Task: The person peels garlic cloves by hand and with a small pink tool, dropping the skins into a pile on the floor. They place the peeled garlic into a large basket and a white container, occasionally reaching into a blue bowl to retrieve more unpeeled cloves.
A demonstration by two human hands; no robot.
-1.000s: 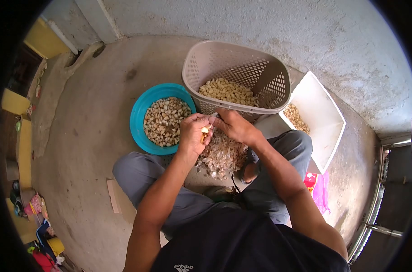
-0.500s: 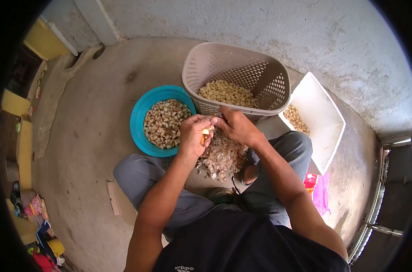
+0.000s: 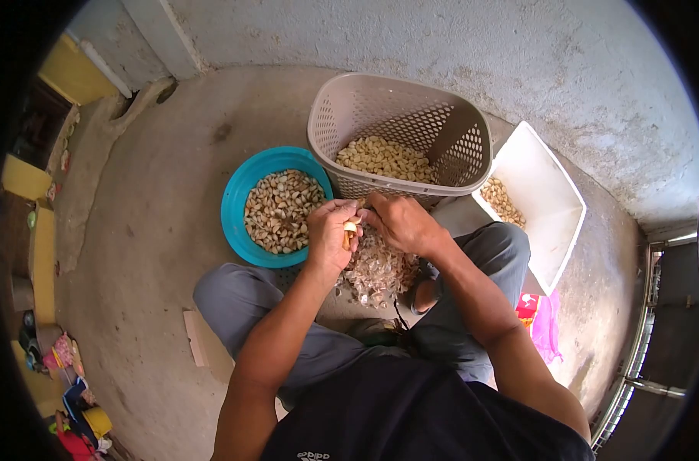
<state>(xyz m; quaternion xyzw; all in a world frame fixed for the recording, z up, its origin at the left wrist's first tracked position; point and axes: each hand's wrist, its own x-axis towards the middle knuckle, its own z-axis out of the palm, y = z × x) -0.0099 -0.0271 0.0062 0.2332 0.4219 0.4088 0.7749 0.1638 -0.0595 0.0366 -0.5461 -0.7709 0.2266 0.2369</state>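
Above the pile of garlic skins (image 3: pixel 380 273), my left hand (image 3: pixel 328 233) is closed round garlic cloves (image 3: pixel 350 227), one pale one showing between its fingers. My right hand (image 3: pixel 405 223) meets it at the fingertips, curled in a pinch; what it grips there is hidden by the fingers. To the left stands a turquoise basin (image 3: pixel 232 211) with many unpeeled garlic cloves (image 3: pixel 285 211) inside. Just beyond my hands is a grey-brown perforated basket (image 3: pixel 349 104), with pale peeled cloves (image 3: pixel 388 158) covering its bottom.
On the right, a white box (image 3: pixel 545 192) sits tilted, with more cloves (image 3: pixel 501 203) in its near corner. A pink bag (image 3: pixel 546 330) lies below it. My bent knees flank the skins. A wall (image 3: pixel 441 38) rises behind the basket, and a flat board (image 3: pixel 199 338) is beside my left knee.
My right hand has turned and drawn slightly down, its fingers now curled over at my left fingertips. My left hand keeps its hold on the cloves, almost unmoved.
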